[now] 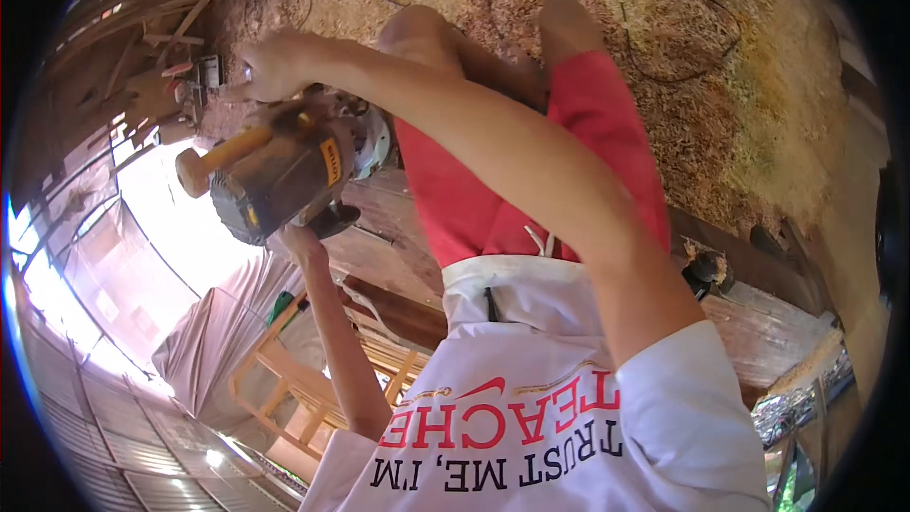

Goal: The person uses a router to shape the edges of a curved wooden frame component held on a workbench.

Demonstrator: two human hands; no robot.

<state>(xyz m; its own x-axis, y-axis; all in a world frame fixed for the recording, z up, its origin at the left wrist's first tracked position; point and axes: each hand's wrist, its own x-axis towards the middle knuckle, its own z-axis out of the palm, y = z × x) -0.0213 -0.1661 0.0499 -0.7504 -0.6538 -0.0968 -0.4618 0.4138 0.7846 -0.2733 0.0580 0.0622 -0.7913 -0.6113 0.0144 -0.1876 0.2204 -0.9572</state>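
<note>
I hold a dusty black-and-yellow power tool (pixel 284 175) in front of my knees, over a dark wooden plank (pixel 389 228). My right hand (pixel 270 64) reaches across from the right and closes on the tool's top. My left hand (pixel 303 242) grips it from underneath, mostly hidden by the body. A pale wooden side handle (pixel 220 157) sticks out to the left, with no hand on it. A white guard (pixel 376 139) shows at the tool's right end. My red shorts (pixel 531 171) and white printed shirt (pixel 531 398) fill the lower middle.
Sawdust (pixel 664 47) covers the floor, with thin dark cables (pixel 682 28) looping over it. Wood scraps and offcuts (pixel 156 66) lie at the upper left. A bare wooden chair frame (pixel 284 379) and a pale tarp (pixel 213 322) are at the lower left, with more planks (pixel 768 322) at the right.
</note>
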